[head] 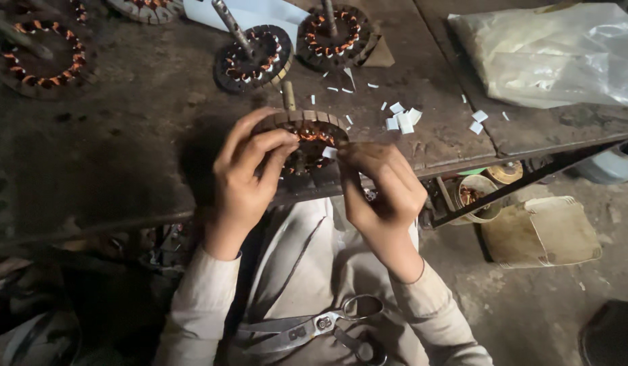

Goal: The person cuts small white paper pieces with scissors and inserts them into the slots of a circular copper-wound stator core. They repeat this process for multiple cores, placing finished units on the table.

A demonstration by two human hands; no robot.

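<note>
**Stator held in two-hand grip at tabletop edge**

Grip: left hand (245,177) closed over the rim of the stator (307,139); right hand (381,186) pinches a white slip at its windings. Stator rests on the tabletop (144,156) edge. Likely heavy, rigid; copper coils delicate, so hold by the rim. Count: four more stators behind, one scissors (314,329) on lap, scattered white slips (403,120).

We see a dark, worn workbench (124,156). At its far edge two wound stators (254,57) (335,36) with copper coils stand side by side, each with a shaft rising from it. A third, larger stator (43,55) lies at the far left. Small white paper scraps (402,120) are scattered on the bench near a crumpled clear plastic bag (551,54). Scissors (314,329) rest on our lap. A flattened cardboard piece (541,232) lies on the floor at right.
</note>
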